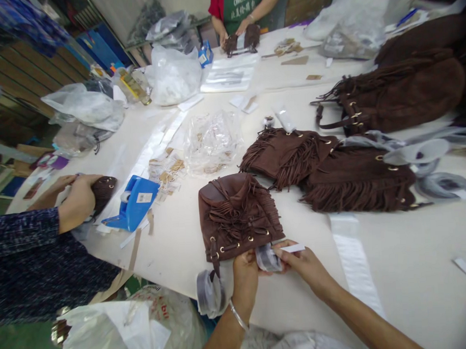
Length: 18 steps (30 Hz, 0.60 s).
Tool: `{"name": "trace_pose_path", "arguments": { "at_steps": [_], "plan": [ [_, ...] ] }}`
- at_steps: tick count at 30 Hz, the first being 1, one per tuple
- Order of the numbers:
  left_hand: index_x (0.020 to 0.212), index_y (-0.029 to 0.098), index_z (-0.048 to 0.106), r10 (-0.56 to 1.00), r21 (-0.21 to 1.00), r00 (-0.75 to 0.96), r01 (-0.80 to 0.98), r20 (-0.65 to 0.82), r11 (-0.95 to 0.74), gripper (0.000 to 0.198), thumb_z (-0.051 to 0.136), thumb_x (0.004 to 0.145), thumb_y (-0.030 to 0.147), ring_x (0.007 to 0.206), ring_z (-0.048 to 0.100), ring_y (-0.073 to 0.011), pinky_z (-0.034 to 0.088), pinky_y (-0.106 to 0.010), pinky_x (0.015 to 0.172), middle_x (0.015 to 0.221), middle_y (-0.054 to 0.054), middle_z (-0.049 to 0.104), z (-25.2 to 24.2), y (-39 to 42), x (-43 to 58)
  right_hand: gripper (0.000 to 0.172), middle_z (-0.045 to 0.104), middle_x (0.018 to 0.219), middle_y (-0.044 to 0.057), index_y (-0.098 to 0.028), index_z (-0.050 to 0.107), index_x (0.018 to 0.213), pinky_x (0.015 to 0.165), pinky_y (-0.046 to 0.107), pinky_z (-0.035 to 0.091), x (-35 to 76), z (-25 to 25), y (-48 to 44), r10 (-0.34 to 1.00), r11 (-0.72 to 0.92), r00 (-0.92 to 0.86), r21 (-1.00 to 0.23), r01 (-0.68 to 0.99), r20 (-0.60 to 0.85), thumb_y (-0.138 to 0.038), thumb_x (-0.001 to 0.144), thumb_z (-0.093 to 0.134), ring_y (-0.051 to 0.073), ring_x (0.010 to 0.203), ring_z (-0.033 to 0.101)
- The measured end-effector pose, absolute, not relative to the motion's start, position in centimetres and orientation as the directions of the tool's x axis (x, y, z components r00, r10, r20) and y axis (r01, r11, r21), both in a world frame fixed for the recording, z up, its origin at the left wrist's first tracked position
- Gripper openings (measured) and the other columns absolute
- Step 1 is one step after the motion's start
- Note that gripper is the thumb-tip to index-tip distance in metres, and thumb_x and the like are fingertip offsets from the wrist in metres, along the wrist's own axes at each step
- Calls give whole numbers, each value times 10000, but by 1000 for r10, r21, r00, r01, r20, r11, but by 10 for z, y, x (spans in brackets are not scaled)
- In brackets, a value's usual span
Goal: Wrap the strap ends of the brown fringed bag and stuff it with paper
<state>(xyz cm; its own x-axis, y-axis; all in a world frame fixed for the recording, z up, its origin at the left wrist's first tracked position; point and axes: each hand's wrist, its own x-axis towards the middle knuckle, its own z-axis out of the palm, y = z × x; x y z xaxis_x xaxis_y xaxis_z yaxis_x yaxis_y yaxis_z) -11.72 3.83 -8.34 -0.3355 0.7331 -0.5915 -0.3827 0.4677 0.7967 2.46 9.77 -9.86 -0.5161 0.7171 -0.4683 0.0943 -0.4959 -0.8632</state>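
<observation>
The fringed brown bag lies on the white table directly ahead of my hands, its eyeleted edge turned toward me, and I place everything else from it. My left hand is up against that near edge, with a bracelet around the wrist; the fingers are partly hidden, so I cannot tell what they are closed on. My right hand is just beside the bag's near right corner, thumb and fingers pinching a white strip. Between my two hands, next to the bag's edge, sits a plastic-wrapped roll. A second wrapped roll is at the table's edge, below the bag's near left corner and left of my left wrist. Beyond the bag and to its right are two more fringed bags, with a larger brown bag farther off behind them. Left of the bag stands a blue tape dispenser; beyond it lie small tags and crumpled clear plastic. Well left of the bag, a co-worker's hands hold a brown piece; far across from it, someone in a green apron handles a dark fringed bundle.
</observation>
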Motion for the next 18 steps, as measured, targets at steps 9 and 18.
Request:
{"name": "trace_pose_path", "arguments": {
  "at_steps": [9, 18],
  "plan": [
    [940, 122, 698, 678, 745, -341, -457, -651, 486, 338, 690, 677, 334, 573, 642, -171, 529, -277, 549, 689, -75, 704, -70, 41, -108, 219, 582, 529, -31, -178, 538, 812, 525, 254, 412, 13, -94, 94, 730, -568, -411, -819, 79, -546, -377, 767, 616, 128, 489, 523],
    [920, 128, 643, 569, 715, -433, -420, -699, 560, 352, 704, 628, 316, 527, 611, -149, 481, -248, 473, 748, -68, 696, -72, 37, -107, 260, 522, 538, -73, -203, 505, 841, 486, 222, 370, 15, -83, 92, 750, -593, -405, -803, -59, -523, -374, 720, 659, 98, 468, 467]
  ]
}}
